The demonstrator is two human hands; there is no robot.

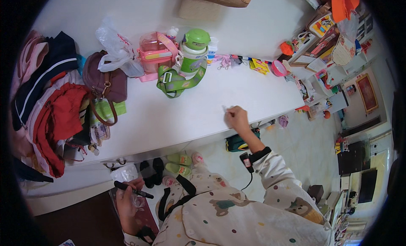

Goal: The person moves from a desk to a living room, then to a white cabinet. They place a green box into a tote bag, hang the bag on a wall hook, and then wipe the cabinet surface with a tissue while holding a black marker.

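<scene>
My left hand (127,195) grips a black marker pen (134,189), held low beside the white cabinet. Something clear, like thin plastic, shows at its palm, but its shape is hard to make out. Over the white cabinet top (177,116), near its front edge, is my right hand (237,118) with its fingers curled in. A faint pale blur lies at its fingertips; whether they hold anything is unclear. Beyond it stand a green and white water bottle (193,54) with a green strap (180,84) and a pink drink bottle (157,54).
A plum handbag (109,77), a white plastic bag (117,46) and piled clothes (60,109) occupy the left end. Yellow packets (259,66) and a pink round item (279,68) lie at the back right. Green slippers (179,163) and a dark bag (239,142) are on the floor.
</scene>
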